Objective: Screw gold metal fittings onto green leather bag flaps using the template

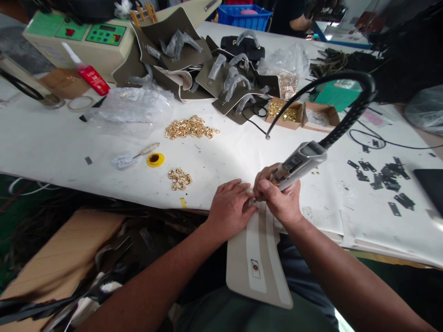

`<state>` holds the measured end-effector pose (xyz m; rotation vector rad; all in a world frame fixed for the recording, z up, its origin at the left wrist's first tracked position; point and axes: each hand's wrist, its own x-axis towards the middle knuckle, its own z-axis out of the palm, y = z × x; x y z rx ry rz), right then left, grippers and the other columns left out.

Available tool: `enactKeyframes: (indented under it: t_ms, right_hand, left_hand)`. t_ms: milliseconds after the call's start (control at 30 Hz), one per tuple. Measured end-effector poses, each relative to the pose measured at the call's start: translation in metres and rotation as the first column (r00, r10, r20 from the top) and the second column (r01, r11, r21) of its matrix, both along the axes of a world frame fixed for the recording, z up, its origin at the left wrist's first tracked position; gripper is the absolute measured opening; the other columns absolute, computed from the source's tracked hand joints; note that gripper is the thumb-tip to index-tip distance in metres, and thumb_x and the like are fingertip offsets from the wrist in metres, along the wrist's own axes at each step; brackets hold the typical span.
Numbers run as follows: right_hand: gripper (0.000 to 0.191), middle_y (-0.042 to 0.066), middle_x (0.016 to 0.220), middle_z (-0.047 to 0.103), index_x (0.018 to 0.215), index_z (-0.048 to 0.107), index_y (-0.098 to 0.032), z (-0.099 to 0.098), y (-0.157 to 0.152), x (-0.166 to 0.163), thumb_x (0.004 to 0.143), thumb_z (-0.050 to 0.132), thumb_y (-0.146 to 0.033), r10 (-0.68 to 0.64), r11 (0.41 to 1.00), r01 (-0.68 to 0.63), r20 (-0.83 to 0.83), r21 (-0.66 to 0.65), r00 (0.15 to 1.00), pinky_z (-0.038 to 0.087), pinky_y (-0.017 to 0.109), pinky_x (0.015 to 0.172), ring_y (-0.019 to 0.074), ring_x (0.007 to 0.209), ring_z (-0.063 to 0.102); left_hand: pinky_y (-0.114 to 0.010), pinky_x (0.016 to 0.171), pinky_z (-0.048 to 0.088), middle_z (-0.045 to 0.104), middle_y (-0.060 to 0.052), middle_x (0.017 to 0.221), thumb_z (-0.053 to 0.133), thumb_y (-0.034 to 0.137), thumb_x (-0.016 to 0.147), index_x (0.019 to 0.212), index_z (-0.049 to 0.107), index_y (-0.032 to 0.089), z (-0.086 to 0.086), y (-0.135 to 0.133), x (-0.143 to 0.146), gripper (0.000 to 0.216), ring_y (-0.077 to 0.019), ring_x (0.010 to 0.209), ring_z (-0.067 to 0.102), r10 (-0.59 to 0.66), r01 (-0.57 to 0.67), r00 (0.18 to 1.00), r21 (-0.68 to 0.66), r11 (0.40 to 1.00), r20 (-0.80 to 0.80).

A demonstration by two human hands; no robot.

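My right hand is wrapped round a grey electric screwdriver, its lower end over the top of a beige bag panel. The tip itself is hidden by my fingers. My left hand holds the panel's upper end at the table edge, thumb and forefinger beside a small metal fitting. Lower down, the panel hangs over my lap and carries another fitting in a pale strip. Left of my hands lie a small group of gold clasps and a bigger pile of gold hardware.
A black cable arches over the table. Dark bag pieces stand behind, near boxes of small parts. Black plates lie right. A red bottle, yellow dish and machine are left. Another person's arm shows behind.
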<state>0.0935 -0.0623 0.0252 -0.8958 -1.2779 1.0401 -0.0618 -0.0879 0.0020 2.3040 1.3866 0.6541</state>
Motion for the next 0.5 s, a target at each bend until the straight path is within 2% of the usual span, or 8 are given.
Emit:
enactKeyframes:
  t_ms: [133,333,500]
  right_hand:
    - [0.036,-0.003,0.058,0.053,0.064,0.054,-0.021,0.0016,-0.0025,-0.0032,0.083,0.077,-0.041,-0.102,0.995,0.103,-0.017,0.018,0.995,0.045,0.029,0.047,0.0135,0.050,0.052]
    - [0.040,-0.002,0.058,0.054,0.062,0.054,-0.021,0.0018,-0.0040,-0.0041,0.082,0.078,-0.045,-0.091,0.995,0.090,0.012,0.031,0.996,0.046,0.029,0.048,0.0137,0.052,0.053]
    - [0.043,-0.002,0.062,0.057,0.073,0.059,-0.021,0.0007,-0.0057,-0.0014,0.075,0.080,-0.058,-0.091,0.996,0.091,0.004,-0.001,0.996,0.048,0.030,0.050,0.0146,0.055,0.055]
  left_hand:
    - [-0.051,0.113,0.041,0.069,-0.001,0.135,0.073,0.035,0.086,0.116,0.069,0.029,0.0003,0.0002,-0.0002,0.031,-0.0302,0.136,0.051,-0.003,0.003,1.000,-0.001,1.000,-0.011]
    - [-0.051,0.113,0.041,0.069,-0.002,0.135,0.072,0.034,0.087,0.119,0.068,0.028,0.0008,-0.0010,0.0008,0.033,-0.0296,0.136,0.051,0.000,0.000,1.000,-0.007,1.000,-0.002]
    - [-0.051,0.114,0.040,0.068,-0.001,0.136,0.071,0.034,0.088,0.127,0.064,0.028,0.0006,-0.0013,0.0006,0.040,-0.0299,0.137,0.050,-0.008,0.008,1.000,-0.011,1.000,0.001]
